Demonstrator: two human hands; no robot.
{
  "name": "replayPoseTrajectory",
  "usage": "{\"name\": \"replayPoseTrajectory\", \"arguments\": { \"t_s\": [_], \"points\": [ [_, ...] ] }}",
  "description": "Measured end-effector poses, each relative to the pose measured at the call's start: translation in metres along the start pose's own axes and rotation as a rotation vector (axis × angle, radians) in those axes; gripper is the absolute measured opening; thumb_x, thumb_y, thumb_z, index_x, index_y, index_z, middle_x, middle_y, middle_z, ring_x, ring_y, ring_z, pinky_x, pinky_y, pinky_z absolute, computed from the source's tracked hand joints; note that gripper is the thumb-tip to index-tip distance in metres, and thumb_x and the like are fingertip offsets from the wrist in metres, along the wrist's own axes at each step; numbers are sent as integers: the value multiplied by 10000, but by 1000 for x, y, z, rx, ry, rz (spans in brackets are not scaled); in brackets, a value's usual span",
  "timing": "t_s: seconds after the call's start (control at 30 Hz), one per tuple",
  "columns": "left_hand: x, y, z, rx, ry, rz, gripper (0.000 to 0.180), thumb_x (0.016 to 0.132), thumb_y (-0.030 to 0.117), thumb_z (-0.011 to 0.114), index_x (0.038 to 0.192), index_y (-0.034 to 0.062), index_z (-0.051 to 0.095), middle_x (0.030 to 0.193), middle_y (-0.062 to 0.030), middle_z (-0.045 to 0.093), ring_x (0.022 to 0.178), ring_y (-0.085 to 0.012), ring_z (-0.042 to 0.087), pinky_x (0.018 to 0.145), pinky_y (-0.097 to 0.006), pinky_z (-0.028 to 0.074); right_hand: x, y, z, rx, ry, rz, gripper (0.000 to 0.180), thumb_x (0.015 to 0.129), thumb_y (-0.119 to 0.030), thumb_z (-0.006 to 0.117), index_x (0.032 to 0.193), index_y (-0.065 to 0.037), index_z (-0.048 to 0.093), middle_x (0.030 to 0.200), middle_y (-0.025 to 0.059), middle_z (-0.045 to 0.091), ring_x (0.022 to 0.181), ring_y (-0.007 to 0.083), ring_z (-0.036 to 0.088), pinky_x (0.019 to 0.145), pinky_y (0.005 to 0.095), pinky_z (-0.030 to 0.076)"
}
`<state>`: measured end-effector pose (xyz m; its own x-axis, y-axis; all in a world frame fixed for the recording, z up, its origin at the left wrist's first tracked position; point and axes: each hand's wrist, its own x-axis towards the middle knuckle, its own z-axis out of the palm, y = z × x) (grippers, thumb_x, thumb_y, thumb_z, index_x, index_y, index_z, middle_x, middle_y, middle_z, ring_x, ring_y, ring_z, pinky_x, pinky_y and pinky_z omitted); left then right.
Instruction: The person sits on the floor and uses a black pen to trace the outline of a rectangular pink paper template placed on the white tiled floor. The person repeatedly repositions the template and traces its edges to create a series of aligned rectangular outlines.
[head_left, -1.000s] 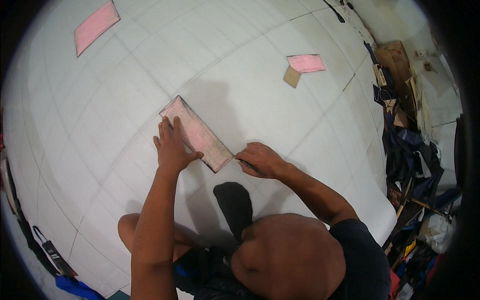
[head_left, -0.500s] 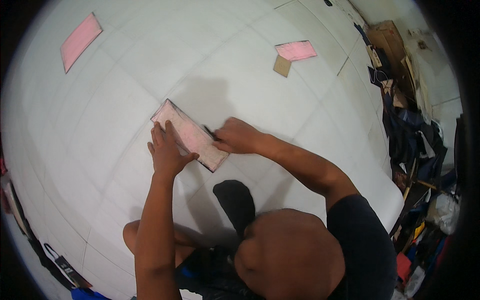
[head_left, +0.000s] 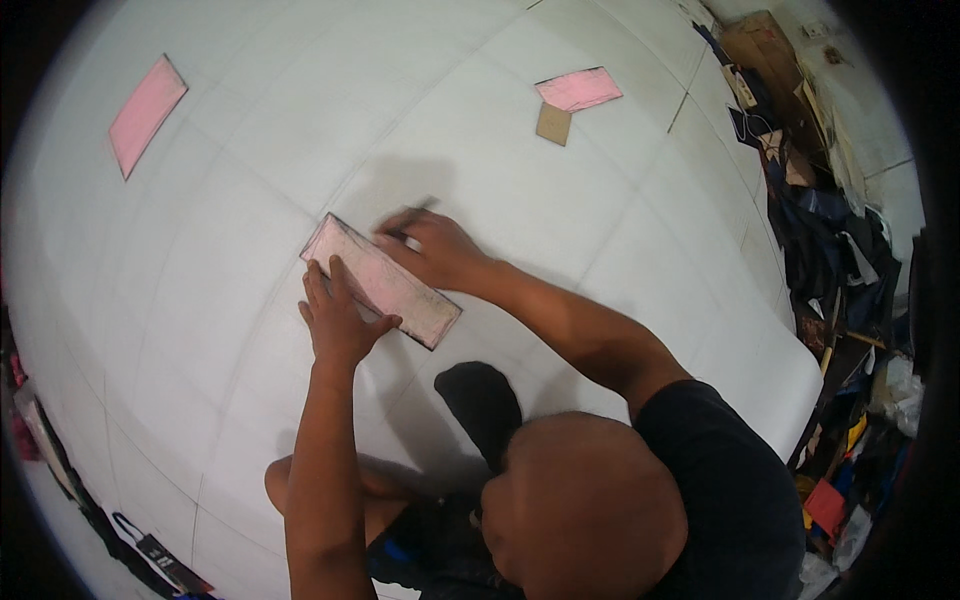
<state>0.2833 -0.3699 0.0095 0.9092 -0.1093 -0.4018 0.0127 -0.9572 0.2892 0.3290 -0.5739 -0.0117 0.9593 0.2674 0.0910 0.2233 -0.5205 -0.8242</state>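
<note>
Pink panel [head_left: 382, 283], pressed flat along its left long edge by the spread-fingered left hand [head_left: 336, 322], well inside the right edge of the white sheet [head_left: 765, 385]; presumably light, stiff and slide-prone, it is best held at its long edges. A slim dark tool [head_left: 427, 204] is pinched in the curled fingers of the right hand [head_left: 436, 248].

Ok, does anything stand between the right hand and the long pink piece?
Nothing visible: the right hand, holding a slim dark tool, is right beside one long edge of the pink piece. The left hand rests at the opposite long edge, not between them.
</note>
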Motion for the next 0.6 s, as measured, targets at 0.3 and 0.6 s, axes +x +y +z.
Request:
{"name": "replayPoseTrajectory", "arguments": {
  "t_s": [0.3, 0.6],
  "points": [
    [2, -5, 1, -24, 6, -16, 1335, 599, 473, 988, 1621, 40, 246, 1669, -302, 172, 1551, -445, 207, 1196, -630, 264, -143, -22, 0, 140, -93, 200, 223, 975, -235, 660, 999, -35, 755, 1030, 126, 765, 971, 335, 710, 854, 446, 541],
    [1, -4, 2, -20, -32, -37, 1339, 624, 498, 973, 1631, 45, 215, 1689, -292, 134, 1575, -443, 154, 1218, -632, 222, -155, -15, 14, 22, -165, 163, 175, 952, -210, 681, 1003, -77, 782, 1102, 28, 778, 1007, 259, 694, 988, 425, 445]
  ]
}}
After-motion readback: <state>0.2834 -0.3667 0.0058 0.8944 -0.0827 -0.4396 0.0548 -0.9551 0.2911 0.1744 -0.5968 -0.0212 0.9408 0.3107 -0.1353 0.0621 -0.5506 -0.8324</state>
